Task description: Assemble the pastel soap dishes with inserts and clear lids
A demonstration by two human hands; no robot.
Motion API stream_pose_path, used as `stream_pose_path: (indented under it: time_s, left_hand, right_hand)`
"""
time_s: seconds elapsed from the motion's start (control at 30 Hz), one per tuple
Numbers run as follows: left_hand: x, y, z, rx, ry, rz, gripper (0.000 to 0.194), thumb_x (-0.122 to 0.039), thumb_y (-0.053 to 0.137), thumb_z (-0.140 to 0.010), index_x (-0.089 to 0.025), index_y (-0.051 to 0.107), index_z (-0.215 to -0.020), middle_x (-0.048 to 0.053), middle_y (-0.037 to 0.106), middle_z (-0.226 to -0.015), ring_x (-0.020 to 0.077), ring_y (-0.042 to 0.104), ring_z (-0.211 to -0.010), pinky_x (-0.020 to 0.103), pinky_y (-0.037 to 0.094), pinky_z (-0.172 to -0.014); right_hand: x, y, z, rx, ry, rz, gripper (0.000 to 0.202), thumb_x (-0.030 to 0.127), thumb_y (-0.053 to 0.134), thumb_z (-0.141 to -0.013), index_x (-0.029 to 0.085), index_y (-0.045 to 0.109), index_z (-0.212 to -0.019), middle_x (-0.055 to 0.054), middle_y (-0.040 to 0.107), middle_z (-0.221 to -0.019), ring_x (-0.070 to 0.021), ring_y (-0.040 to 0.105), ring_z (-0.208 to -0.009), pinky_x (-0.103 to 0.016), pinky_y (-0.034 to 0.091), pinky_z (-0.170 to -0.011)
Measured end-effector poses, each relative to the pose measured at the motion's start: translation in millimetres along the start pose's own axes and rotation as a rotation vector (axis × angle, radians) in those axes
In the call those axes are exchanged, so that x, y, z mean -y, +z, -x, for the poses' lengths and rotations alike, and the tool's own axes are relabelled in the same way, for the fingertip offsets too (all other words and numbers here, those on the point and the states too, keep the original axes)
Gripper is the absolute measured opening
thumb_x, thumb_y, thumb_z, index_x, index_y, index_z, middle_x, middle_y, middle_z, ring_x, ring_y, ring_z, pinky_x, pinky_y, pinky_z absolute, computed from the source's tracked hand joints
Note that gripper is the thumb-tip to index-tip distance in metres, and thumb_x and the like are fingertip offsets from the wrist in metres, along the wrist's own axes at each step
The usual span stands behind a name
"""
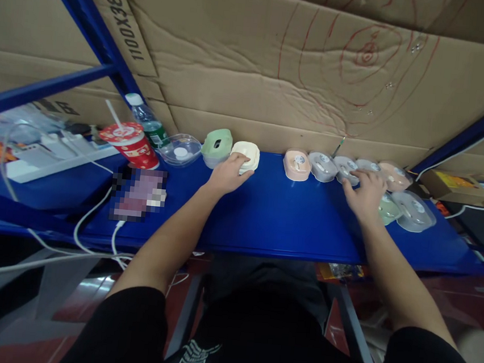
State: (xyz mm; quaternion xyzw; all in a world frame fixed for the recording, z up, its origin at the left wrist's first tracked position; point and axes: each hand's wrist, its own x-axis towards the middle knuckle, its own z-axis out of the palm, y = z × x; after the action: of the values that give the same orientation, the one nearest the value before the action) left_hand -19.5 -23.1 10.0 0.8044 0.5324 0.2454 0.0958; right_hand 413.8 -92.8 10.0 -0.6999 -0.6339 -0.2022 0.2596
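Toward the table's [280, 225] right edge, your right hand [363, 194] partly hides a green box [388, 211] beside a clear box [416, 214]; its thumb and fingers are apart at a grey box [345, 167]. Your left hand [228, 174], thumb spread from fingers, touches the cream box [251, 153] by the far edge. Left of it stand a red cup [137, 147] and a bottle [147, 120].
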Motion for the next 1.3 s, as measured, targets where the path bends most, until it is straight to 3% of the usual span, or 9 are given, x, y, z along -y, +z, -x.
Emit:
stream_pose_path:
  time_s: [0.27, 0.47, 0.6, 0.73, 0.83, 0.97, 1.1, 1.23, 1.3]
  left_hand:
    - [11, 6.9, -5, 0.004, -0.058, -0.118, 0.035, -0.027, 0.056, -0.102, -0.019, 0.070, -0.133, 0.016, 0.063, -0.146, 0.0360, 0.067, -0.126, 0.049, 0.055, -0.107]
    - [14, 3.7, -5, -0.024, -0.066, -0.118, 0.020, -0.024, 0.059, -0.098, -0.020, 0.071, -0.114, 0.016, 0.065, -0.138, 0.0338, 0.069, -0.116, 0.046, 0.057, -0.098]
    - [5, -0.7, -3, -0.160, -0.008, -0.008, 0.015, -0.020, 0.062, -0.094, -0.021, 0.065, -0.109, 0.013, 0.066, -0.136, 0.0230, 0.070, -0.096, 0.040, 0.057, -0.092]
    - [-10, -0.9, 1, -0.284, 0.032, 0.267, 0.012, -0.028, 0.067, -0.094, -0.021, 0.059, -0.100, 0.009, 0.071, -0.117, 0.0156, 0.065, -0.080, 0.035, 0.058, -0.085]
    - [-16, 3.1, 3, -0.187, -0.010, 0.503, 0.026, -0.044, 0.067, -0.096, -0.022, 0.057, -0.106, 0.003, 0.069, -0.090, 0.0152, 0.063, -0.070, 0.032, 0.056, -0.071]
    - [-12, 7.6, 2, 0.020, -0.001, 0.711, 0.046, -0.049, 0.060, -0.099, -0.021, 0.051, -0.135, 0.002, 0.068, -0.088, 0.0121, 0.059, -0.056, 0.028, 0.050, -0.057]
    - [-7, 3.5, 3, 0.108, 0.045, 0.379, 0.050, -0.045, 0.057, -0.100, -0.020, 0.056, -0.144, 0.002, 0.069, -0.081, 0.0194, 0.067, -0.068, 0.033, 0.054, -0.070]
    - [-8, -5.6, 3, 0.197, 0.051, 0.029, 0.040, -0.053, 0.060, -0.101, -0.021, 0.075, -0.120, 0.008, 0.076, -0.092, 0.0293, 0.073, -0.095, 0.040, 0.055, -0.088]
    - [-6, -10.4, 2, 0.099, -0.011, 0.010, 0.040, -0.053, 0.059, -0.103, -0.021, 0.077, -0.119, 0.011, 0.078, -0.106, 0.0317, 0.073, -0.108, 0.042, 0.055, -0.097]
  right_hand:
    - [99, -5, -14, 0.172, -0.342, -0.490, 0.035, 0.047, 0.060, -0.102, 0.021, 0.077, -0.119, -0.014, 0.079, -0.127, -0.0362, 0.068, -0.126, -0.055, 0.049, -0.114]
    - [169, 25, -6, 0.244, -0.323, -0.724, 0.033, 0.046, 0.062, -0.101, 0.023, 0.076, -0.121, -0.011, 0.080, -0.123, -0.0324, 0.072, -0.121, -0.053, 0.054, -0.112]
    - [169, 40, 11, 0.301, -0.308, -0.777, 0.047, 0.046, 0.063, -0.099, 0.021, 0.068, -0.138, -0.013, 0.078, -0.125, -0.0311, 0.073, -0.115, -0.051, 0.059, -0.104]
    - [153, 43, 12, 0.318, -0.175, -0.786, 0.074, 0.052, 0.061, -0.099, 0.022, 0.043, -0.165, -0.015, 0.074, -0.134, -0.0310, 0.074, -0.103, -0.051, 0.063, -0.093]
    - [146, 42, 5, 0.268, -0.085, -0.757, 0.081, 0.057, 0.057, -0.102, 0.021, 0.032, -0.170, -0.016, 0.074, -0.131, -0.0312, 0.074, -0.097, -0.050, 0.063, -0.090]
    - [141, 38, 0, 0.309, -0.062, -0.682, 0.055, 0.058, 0.046, -0.107, 0.018, 0.064, -0.140, -0.012, 0.079, -0.104, -0.0287, 0.074, -0.091, -0.044, 0.060, -0.087]
    - [142, 37, -1, 0.487, -0.056, -0.518, 0.039, 0.053, 0.054, -0.105, 0.020, 0.075, -0.104, -0.008, 0.080, -0.094, -0.0271, 0.074, -0.089, -0.036, 0.053, -0.076]
    - [145, 39, -1, 0.644, -0.113, -0.388, 0.033, 0.050, 0.059, -0.103, 0.022, 0.076, -0.097, -0.007, 0.082, -0.098, -0.0265, 0.075, -0.091, -0.033, 0.047, -0.069]
    - [145, 39, -1, 0.662, -0.137, -0.369, 0.031, 0.050, 0.061, -0.102, 0.023, 0.077, -0.101, -0.006, 0.083, -0.100, -0.0261, 0.075, -0.091, -0.032, 0.048, -0.068]
